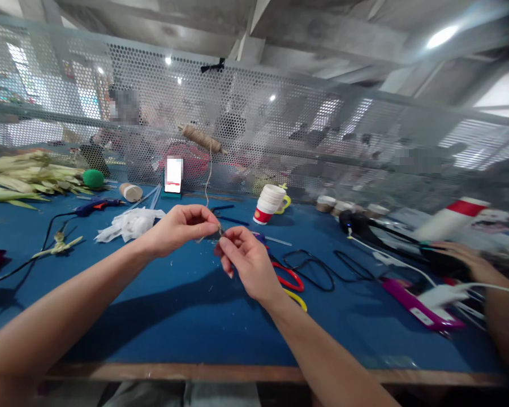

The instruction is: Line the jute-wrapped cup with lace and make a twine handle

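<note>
Above the blue table, my left hand (pixel 184 226) pinches thumb against forefinger. Twine (pixel 208 175) comes down from a spool (pixel 201 139) on the mesh and reaches this hand. Facing it, my right hand (pixel 246 257) is also closed in a pinch, its fingertips almost meeting the left ones. Between them shows a small, thin, greyish-brown piece (pixel 221 231), too small to make out. Scissors with red (pixel 294 278) and yellow handles lie partly hidden behind my right wrist. White crumpled strips (pixel 129 224) rest beyond my left forearm.
Stacked paper cups (pixel 268 203) stand behind the hands, before a perforated metal screen (pixel 152 102). Left are corn husks (pixel 29 175), a green ball (pixel 93 178) and a glue gun (pixel 95 206). A purple power strip (pixel 424 305), cables and another person's arm (pixel 498 305) are at right.
</note>
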The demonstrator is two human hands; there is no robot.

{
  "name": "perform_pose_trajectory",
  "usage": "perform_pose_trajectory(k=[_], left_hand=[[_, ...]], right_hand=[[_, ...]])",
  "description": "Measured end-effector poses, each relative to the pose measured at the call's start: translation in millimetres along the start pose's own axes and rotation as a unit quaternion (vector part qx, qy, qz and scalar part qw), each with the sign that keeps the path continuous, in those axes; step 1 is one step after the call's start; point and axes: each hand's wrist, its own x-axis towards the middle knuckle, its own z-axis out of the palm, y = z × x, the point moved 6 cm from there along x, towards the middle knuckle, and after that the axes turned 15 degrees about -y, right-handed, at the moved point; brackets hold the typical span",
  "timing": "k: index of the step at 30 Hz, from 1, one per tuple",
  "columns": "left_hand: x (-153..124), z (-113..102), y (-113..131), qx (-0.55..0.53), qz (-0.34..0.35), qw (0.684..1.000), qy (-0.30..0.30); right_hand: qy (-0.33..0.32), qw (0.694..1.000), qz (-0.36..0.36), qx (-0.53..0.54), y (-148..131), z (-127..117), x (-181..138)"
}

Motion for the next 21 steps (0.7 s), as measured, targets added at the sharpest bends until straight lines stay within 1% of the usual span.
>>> perform_pose_trajectory(k=[2,4,7,15,21], left_hand=[[0.3,-1.3,-2.3,0.019,-0.008,1.0,0.023],[0.7,-1.7,-4.5,0.029,-0.014,0.999,0.038],[1.1,-1.7,-5.8,0.034,-0.015,0.998,0.044],[1.3,-1.2,-5.0,0.012,-0.017,0.999,0.027],[2.1,1.0,0.0,0.009,0.011,1.0,0.016]], right_hand=[[0.039,0.996,-0.019,-0.077,-4.3,-2.5,-2.4],[0.061,0.989,-0.032,-0.131,-7.8,-3.4,-4.3],[0.064,0.986,-0.035,-0.153,-9.6,-3.2,-5.1],[0.011,0.999,-0.016,-0.033,-7.5,-0.2,-2.2],[-0.019,0.998,-0.005,0.057,-1.8,1.6,-0.4]])
